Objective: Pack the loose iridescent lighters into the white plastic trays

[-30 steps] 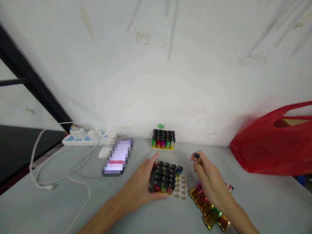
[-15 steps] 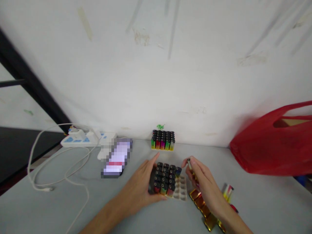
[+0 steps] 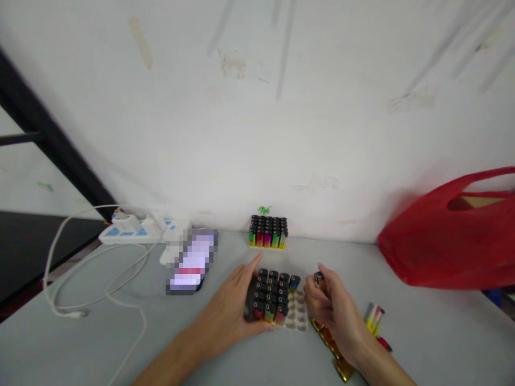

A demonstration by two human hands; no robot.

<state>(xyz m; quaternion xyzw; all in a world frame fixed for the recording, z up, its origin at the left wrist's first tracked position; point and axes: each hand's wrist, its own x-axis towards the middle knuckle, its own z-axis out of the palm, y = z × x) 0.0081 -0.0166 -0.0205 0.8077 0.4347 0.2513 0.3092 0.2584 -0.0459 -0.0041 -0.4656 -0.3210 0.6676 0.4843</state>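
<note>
Several black-topped lighters [image 3: 271, 293] stand upright in a pale tray [image 3: 296, 319], whose right part shows bare sockets. Around the left side of this group is my left hand [image 3: 225, 308], thumb at the near edge and fingers at the far side. My right hand [image 3: 336, 311] is just right of the tray, its fingers curled round a lighter [image 3: 318, 277] with its dark top showing; the rest is hidden. Gold and orange shiny lighters [image 3: 344, 370] lie partly under my right hand. A yellow-and-white lighter [image 3: 375, 320] and a red one [image 3: 384, 344] lie farther right.
A full block of lighters [image 3: 267, 232] stands by the wall. On the left are a blurred-out phone [image 3: 193, 261], a white power strip [image 3: 134, 229] and a looping white cable [image 3: 140, 316]. A red bag [image 3: 446, 241] sits at the right on the grey table [image 3: 225, 370].
In my right hand the lighter has turned, from slanting with its body visible to mostly hidden within curled fingers. My left hand still holds the group of lighters.
</note>
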